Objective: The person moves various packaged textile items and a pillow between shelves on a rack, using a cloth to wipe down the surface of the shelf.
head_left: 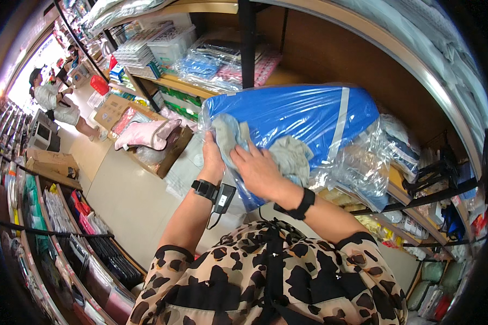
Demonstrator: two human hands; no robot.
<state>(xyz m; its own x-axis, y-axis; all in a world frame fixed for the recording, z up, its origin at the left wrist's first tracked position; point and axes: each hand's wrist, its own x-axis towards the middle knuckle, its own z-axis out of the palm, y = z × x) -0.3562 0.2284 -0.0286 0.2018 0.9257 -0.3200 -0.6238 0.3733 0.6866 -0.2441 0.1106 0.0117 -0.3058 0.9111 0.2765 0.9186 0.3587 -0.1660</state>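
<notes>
At centre frame, the left hand (213,162) grips a grey cloth (228,135); the right hand (259,173), loosely open, rests on it over a blue package (293,114).

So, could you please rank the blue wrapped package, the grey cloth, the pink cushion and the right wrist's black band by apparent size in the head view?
1. Blue wrapped package
2. Grey cloth and pink cushion: too close to rank; the right hand partly hides the cloth.
3. Black band
</notes>
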